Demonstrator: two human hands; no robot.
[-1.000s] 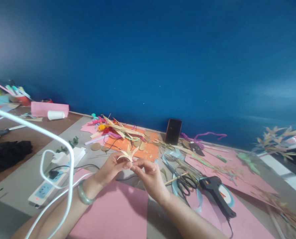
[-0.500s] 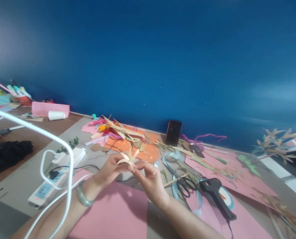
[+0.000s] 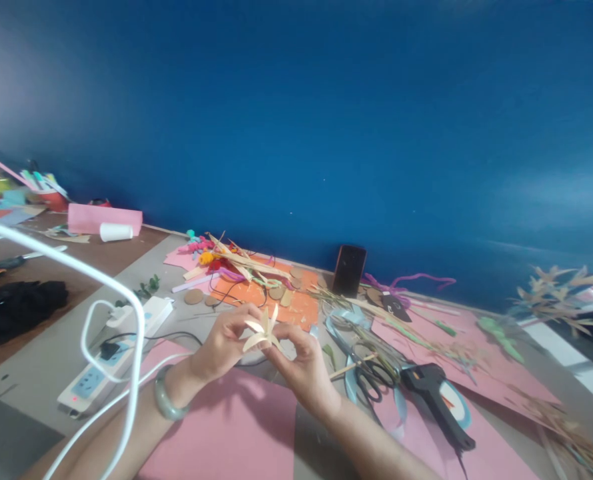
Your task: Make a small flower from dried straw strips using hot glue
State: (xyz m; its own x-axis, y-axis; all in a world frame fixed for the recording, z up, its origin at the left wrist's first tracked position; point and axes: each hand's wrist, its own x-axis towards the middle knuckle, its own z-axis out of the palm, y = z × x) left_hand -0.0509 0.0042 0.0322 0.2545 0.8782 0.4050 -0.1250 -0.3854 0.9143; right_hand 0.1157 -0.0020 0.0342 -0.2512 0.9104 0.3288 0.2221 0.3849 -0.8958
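Observation:
A pale cream flower (image 3: 265,331) with several pointed petals is held up between my two hands, above a pink sheet of paper (image 3: 226,427). My left hand (image 3: 227,343), with a jade-green bangle (image 3: 168,395) on the wrist, pinches it from the left side. From the right, the thumb and fingers of my right hand (image 3: 301,363) grip the flower low down, near its base. The fingertips partly hide that base. Black-handled scissors (image 3: 374,380) and a black glue gun (image 3: 439,407) lie to the right of my right hand.
A white power strip (image 3: 94,380) lies left, with a thick white cable (image 3: 139,347) arching in front. Behind my hands are dried husk strips (image 3: 246,260) and an orange sheet (image 3: 296,308). A dark phone (image 3: 349,270) leans against the blue wall (image 3: 316,120).
The flower has turned in my fingers, so its petals now spread at a different angle. Both hands have stayed close together, and the view has shifted slightly.

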